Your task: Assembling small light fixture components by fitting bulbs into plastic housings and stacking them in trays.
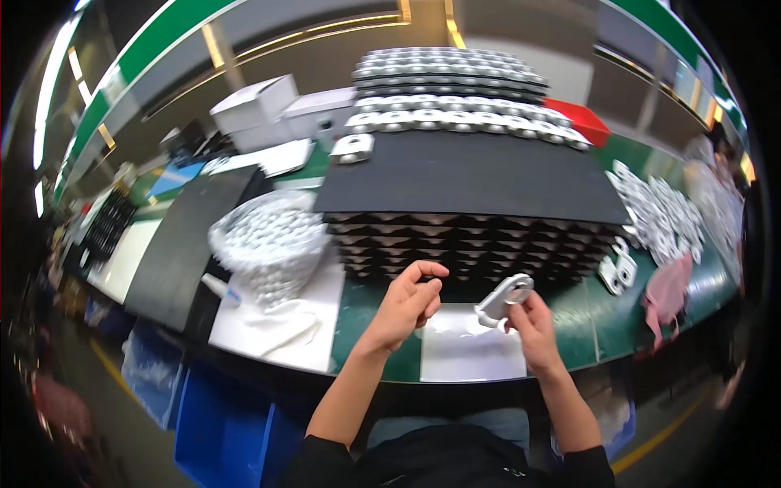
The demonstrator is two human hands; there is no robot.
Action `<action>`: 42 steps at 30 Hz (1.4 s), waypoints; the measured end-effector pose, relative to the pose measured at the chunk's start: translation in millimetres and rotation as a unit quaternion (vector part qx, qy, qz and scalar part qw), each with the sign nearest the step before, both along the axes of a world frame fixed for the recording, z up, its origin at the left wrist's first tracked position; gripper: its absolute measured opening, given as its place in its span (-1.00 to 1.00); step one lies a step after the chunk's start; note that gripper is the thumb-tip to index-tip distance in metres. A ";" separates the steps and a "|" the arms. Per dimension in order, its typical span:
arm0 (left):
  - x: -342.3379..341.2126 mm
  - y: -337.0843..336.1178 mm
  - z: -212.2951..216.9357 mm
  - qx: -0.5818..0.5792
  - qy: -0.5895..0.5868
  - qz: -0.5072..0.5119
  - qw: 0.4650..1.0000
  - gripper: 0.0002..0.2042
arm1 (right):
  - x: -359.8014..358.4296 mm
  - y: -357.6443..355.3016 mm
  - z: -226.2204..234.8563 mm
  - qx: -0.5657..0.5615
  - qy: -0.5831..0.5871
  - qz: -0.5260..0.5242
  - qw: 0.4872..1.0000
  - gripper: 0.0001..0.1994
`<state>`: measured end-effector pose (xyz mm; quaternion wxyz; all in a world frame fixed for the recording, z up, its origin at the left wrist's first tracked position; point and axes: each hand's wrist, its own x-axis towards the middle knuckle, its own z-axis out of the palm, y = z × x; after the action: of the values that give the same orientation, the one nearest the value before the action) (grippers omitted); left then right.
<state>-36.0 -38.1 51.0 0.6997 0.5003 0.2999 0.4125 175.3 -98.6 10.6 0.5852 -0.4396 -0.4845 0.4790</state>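
My right hand (533, 324) pinches a white elongated plastic part (499, 302) with a ring-shaped end, held tilted above a white sheet (464, 351) on the bench. Left of it, my left hand (407, 302) is raised with its fingers curled and thumb near the index finger. Whether something small sits between those fingertips cannot be made out. Just beyond both hands rises a stack of black trays (472, 175). Rows of white-and-silver parts (439, 119) stand on the top tray toward its far side.
A plastic bag of small round pale pieces (272, 236) stands at left, near a white cloth (281, 329) and a small nozzle bottle (220, 289). To the right lie a heap of white parts (655, 213) and a pink cloth (667, 293). A blue bin (220, 423) sits below the bench edge.
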 end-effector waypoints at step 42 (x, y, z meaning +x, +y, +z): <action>-19.5 -37.2 -57.0 0.373 -0.055 0.457 0.806 -0.80 | -120.8 6.2 45.6 -0.246 0.383 0.252 0.854 -0.85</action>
<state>-55.5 -75.3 -6.0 0.2050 0.5048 0.2777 0.7913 54.5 -92.3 56.2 0.4567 -0.2136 -0.1828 0.8441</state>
